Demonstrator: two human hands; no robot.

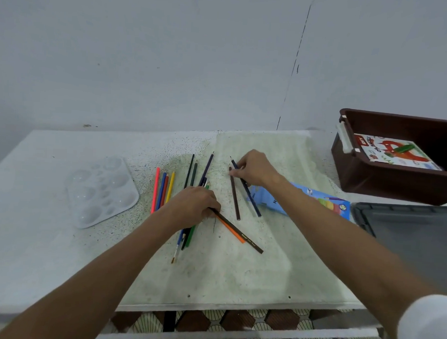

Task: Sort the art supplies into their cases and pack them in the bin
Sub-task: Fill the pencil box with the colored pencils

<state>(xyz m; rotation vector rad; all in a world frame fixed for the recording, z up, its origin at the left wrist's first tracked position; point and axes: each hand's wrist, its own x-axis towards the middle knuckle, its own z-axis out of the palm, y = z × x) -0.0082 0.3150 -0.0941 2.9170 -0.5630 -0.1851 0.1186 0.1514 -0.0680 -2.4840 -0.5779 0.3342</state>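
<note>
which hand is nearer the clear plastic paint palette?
Left. The left hand rests on the pencil pile just right of the clear plastic paint palette; the right hand is farther right, at the dark blue pencil.

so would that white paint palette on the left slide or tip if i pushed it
The paint palette looks like thin moulded plastic, so probably light and likely to slide easily on the table. It lies flat and wide, so tipping seems unlikely. Its rounded wells may flex slightly if pressed.

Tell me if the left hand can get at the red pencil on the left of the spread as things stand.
Probably yes. The red pencil lies flat on the table just left of the left hand, outermost in its row, nothing over it. That hand is gripping other pencils, though, which may hamper it.
</note>
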